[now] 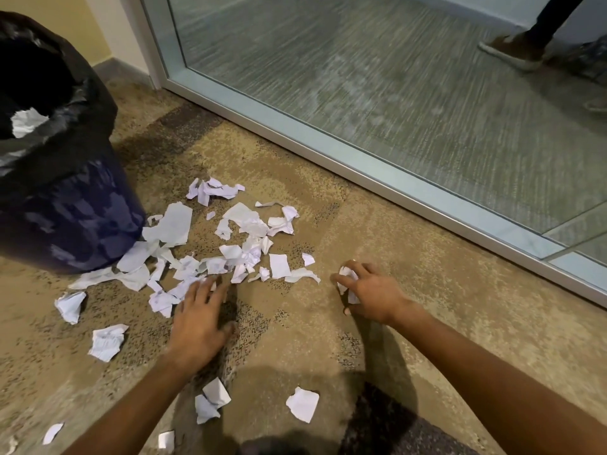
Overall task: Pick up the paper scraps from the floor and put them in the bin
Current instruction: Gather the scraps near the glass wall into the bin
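Several white paper scraps (243, 241) lie scattered on the tan carpet in front of me. A dark bin (65, 205) lined with a black bag stands at the left, with one scrap (28, 121) inside it. My left hand (200, 318) reaches over the near edge of the pile with straight fingers touching the scraps. To the right of the pile, my right hand (369, 290) curls its fingers round a crumpled paper scrap (348, 275) low on the floor.
A glass wall with a metal frame (361, 165) runs diagonally on the right. Behind it, a person's shoe and leg (515, 49) stand at the top right. More loose scraps (302, 403) lie near me on the carpet.
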